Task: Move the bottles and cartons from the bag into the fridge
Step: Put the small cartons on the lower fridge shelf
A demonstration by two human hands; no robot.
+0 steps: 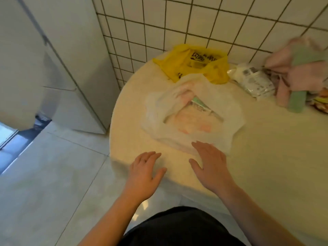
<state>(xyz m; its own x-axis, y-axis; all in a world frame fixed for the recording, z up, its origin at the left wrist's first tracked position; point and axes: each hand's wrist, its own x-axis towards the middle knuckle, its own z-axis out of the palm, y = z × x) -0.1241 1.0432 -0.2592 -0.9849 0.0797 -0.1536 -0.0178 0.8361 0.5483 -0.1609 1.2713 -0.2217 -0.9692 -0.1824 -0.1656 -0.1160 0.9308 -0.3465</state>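
Note:
A white, half-transparent plastic bag [193, 116] lies on the round cream table [266, 157]. Through it show flat pink and green cartons [188, 119]; their shapes are blurred. My right hand [211, 166] hovers with fingers spread just at the bag's near edge, holding nothing. My left hand [143, 173] is over the table's near-left rim, fingers relaxed and empty. The white fridge [58, 71] stands at the left against the tiled wall, its doors closed as far as I can see.
Behind the white bag lies a yellow plastic bag [193, 63]. To the right are a white printed packet [252, 80] and a pile of pink and green cloths [298, 73]. Pale floor tiles [44, 174] lie between table and fridge.

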